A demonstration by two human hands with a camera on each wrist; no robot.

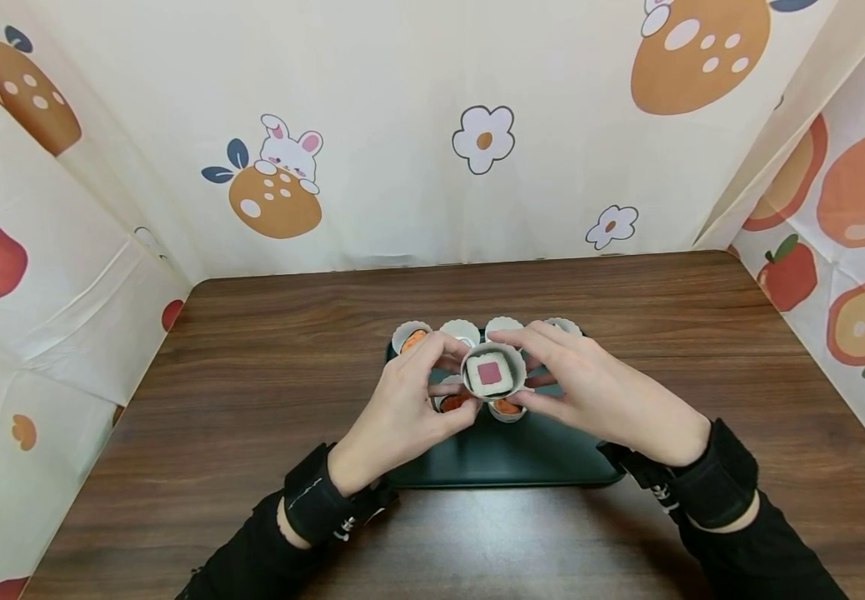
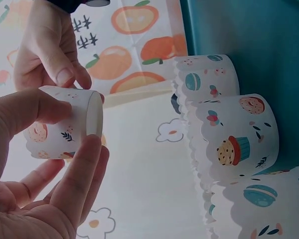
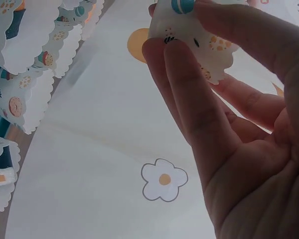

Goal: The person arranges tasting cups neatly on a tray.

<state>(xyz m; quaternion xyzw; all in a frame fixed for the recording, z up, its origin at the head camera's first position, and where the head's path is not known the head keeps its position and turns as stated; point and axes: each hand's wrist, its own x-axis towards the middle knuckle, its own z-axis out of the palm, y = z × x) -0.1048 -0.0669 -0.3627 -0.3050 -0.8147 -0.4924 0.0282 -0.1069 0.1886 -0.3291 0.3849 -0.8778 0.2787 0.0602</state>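
Note:
Above the tray, both hands hold one paper baking cup [image 2: 79,122] with a printed pattern. A white square piece with a pink centre [image 1: 489,372] sits inside it, seen from above in the head view. My left hand [image 1: 410,404] grips the cup from the left, thumb on one side and fingers on the other. From the right, my right hand [image 1: 590,387] pinches the same cup between thumb and fingers. Just below are two more cups, one with an orange piece [image 1: 507,407] inside, partly hidden by the held cup and the hands.
A dark green tray [image 1: 507,467] lies on the brown wooden table [image 1: 267,367]. Along its back edge stand several scalloped paper cups, among them a left one [image 1: 401,335] with an orange piece and a white one [image 1: 461,331]. Printed cloth [image 1: 387,167] hangs behind the table.

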